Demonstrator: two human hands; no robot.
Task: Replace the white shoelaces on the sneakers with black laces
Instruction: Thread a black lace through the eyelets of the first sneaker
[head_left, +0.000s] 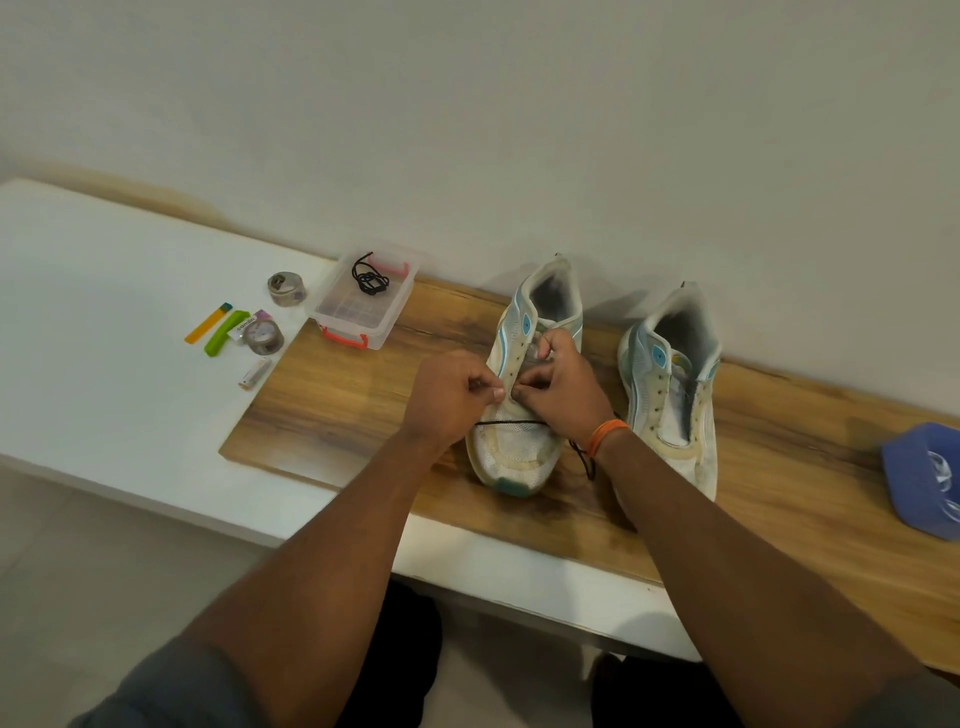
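Two white sneakers with light-blue trim stand on a wooden board (337, 410), toes toward me. Over the left sneaker (511, 452) both hands work at the lower eyelets. My left hand (452, 397) pinches a black lace (511, 423) at the shoe's left side. My right hand (563, 389) pinches the same lace near the tongue, with an orange band on its wrist. The lace runs across the toe area and its free end trails off by my right wrist. The right sneaker (675, 400) has no lace. A second black lace (370, 280) lies coiled in a clear box.
The clear plastic box (363, 306) with red latches sits at the board's far left corner. On the white tabletop (104, 322) lie tape rolls (267, 338), a green clip (224, 332) and an orange strip. A blue object (924, 478) rests at the right edge. The wall is close behind.
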